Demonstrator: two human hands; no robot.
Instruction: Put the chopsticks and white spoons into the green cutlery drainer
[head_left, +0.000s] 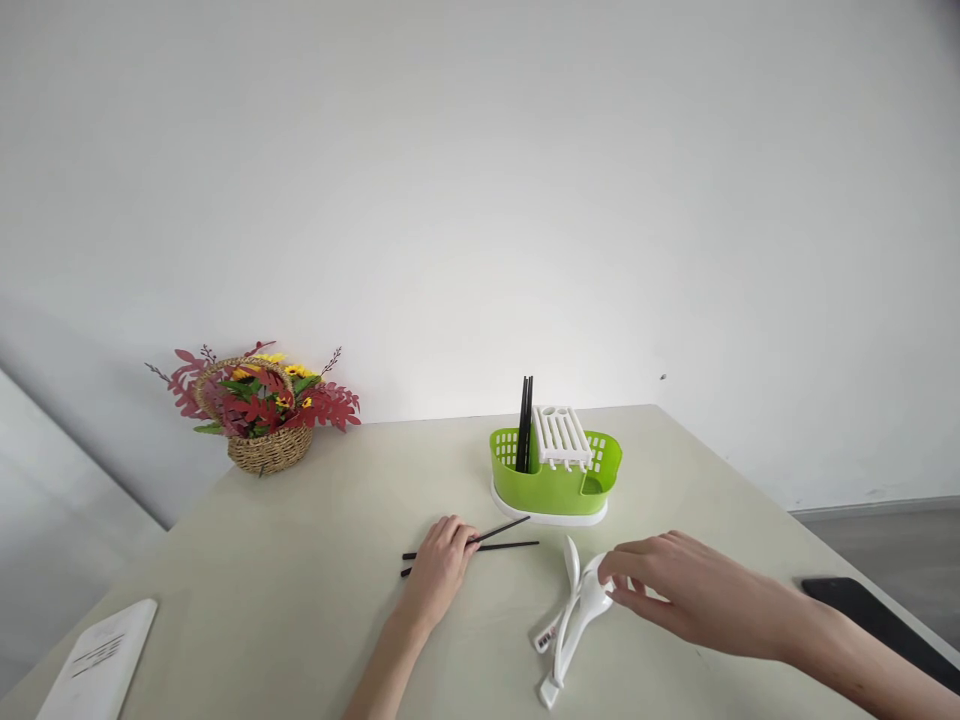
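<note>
My left hand (439, 565) lies on two black chopsticks (504, 538) on the table, fingers curled over them. My right hand (686, 590) reaches over the bowls of two white spoons (574, 612), its fingertips touching the nearer one, fingers bent but apart. Behind them stands a green cutlery drainer (555, 480) with a white rack insert and a pair of black chopsticks (525, 425) upright in its left side.
A wicker basket of red and yellow artificial flowers (259, 405) stands at the back left. A white booklet (101, 665) lies at the front left edge. A black flat device (862, 610) sits at the right edge. The beige table (300, 590) meets a white wall.
</note>
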